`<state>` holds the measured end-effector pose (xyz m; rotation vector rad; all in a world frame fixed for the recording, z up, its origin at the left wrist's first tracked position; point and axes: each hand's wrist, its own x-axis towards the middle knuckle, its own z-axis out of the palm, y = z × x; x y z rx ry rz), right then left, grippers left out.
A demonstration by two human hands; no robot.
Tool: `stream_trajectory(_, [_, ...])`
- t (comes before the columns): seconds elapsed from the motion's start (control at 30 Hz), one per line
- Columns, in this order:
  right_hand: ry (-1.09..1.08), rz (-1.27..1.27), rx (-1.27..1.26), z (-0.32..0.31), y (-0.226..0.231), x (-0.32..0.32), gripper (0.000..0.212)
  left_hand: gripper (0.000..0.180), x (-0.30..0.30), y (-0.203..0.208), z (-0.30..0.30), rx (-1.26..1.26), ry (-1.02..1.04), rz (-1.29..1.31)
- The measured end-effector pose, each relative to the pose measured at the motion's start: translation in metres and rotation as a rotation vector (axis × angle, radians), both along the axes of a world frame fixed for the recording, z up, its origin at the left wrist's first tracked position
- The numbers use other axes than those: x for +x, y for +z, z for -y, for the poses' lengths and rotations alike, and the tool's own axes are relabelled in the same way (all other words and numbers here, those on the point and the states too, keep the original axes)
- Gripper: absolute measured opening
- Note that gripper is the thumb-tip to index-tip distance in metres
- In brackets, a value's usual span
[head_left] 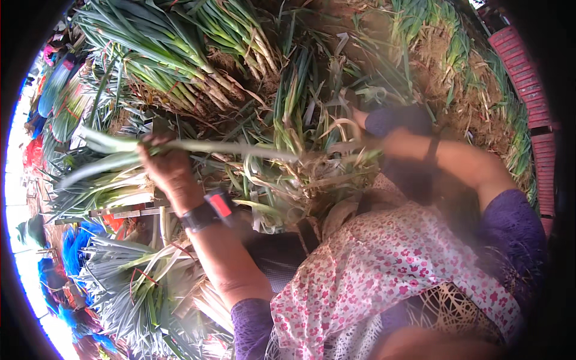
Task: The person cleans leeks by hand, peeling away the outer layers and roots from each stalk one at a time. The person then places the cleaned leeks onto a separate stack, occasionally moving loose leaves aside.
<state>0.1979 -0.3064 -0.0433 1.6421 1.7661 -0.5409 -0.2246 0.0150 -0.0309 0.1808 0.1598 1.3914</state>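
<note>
My left hand (165, 163) is closed around a leek (225, 147), held crosswise above the pile. Its pale stalk points right and is smeared by motion, while its green leaves fan out to the left. Lower and to the right is my right hand (387, 143), bent in over dry, stripped leaves (345, 141). Blur and leaves hide its fingers, so its grip does not show. Beneath both hands lies a tangle of pale roots and withered leaves (312, 171), close to my lap.
Large leek bundles (180, 66) lie at the far left with soil on their roots. Tied leeks (138, 282) sit by my left forearm. More leeks (447, 48) line the earth at right, beside red plastic crates (525, 84). A floral apron (384, 264) covers my lap.
</note>
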Motion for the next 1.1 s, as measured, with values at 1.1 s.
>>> stream_trajectory(1.1, [-1.138,-2.282,0.063,-0.082,0.063,-0.035,0.034,0.027,0.076,-0.013,0.057,-0.084,-0.317,-1.086])
